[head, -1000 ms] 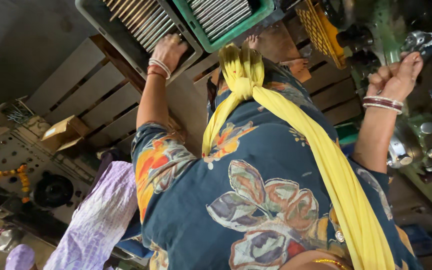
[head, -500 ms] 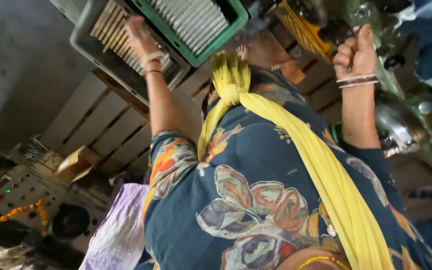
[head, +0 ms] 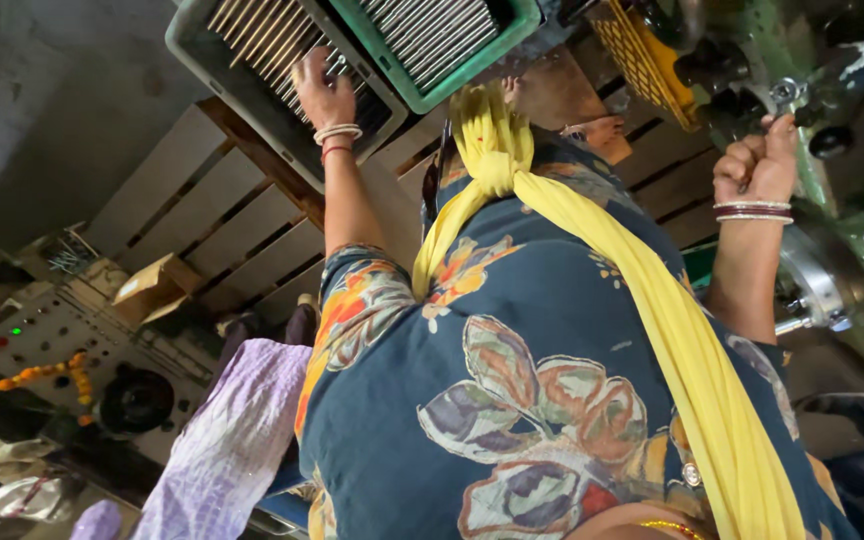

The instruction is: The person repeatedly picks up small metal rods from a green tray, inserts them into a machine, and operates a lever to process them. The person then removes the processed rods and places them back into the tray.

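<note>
My left hand reaches down into a grey crate full of thin metal rods. Its fingers curl onto the rods, and I cannot see whether they grip one. My right hand is a closed fist around a metal handle on a green machine. Both wrists wear bangles. My blue floral top and a knotted yellow scarf fill the middle of the view.
A green crate of more rods sits beside the grey one, and a yellow crate stands near the machine. Below lie a wooden pallet, a cardboard box, a control panel with lights and a lilac cloth.
The view has swung, so both crates sit further right. My left hand has stayed on the rods in the grey crate, its fingers now more curled. My right fist keeps hold of the handle.
</note>
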Available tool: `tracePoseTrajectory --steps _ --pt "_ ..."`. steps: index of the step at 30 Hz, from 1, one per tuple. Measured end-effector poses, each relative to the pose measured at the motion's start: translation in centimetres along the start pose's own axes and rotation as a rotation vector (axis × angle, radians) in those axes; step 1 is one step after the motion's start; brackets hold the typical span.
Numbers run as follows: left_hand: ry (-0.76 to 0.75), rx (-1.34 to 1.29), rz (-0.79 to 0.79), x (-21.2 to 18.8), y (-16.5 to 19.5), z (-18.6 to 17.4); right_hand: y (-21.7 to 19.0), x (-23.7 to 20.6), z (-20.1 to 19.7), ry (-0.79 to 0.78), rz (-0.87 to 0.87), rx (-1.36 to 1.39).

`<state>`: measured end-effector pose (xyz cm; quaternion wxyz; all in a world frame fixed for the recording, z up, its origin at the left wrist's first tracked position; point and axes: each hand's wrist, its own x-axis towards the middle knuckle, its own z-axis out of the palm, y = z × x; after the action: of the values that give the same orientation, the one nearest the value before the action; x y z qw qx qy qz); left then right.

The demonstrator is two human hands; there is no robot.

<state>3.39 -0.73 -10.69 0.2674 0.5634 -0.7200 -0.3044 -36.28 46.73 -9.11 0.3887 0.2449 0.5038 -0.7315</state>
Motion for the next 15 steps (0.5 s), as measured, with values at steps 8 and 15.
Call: tracePoseTrajectory --steps 8,15 --pt "-0.086 0.182 0.136 -0.9 -1.3 2.0 -1.2 1.0 3.4 -0.050 -0.068 -0.123" --pt "0.109 -0.859 -0.260 1.6 -0.6 1.0 -1.6 1.7 4.3 -0.057 -0.003 -0.062"
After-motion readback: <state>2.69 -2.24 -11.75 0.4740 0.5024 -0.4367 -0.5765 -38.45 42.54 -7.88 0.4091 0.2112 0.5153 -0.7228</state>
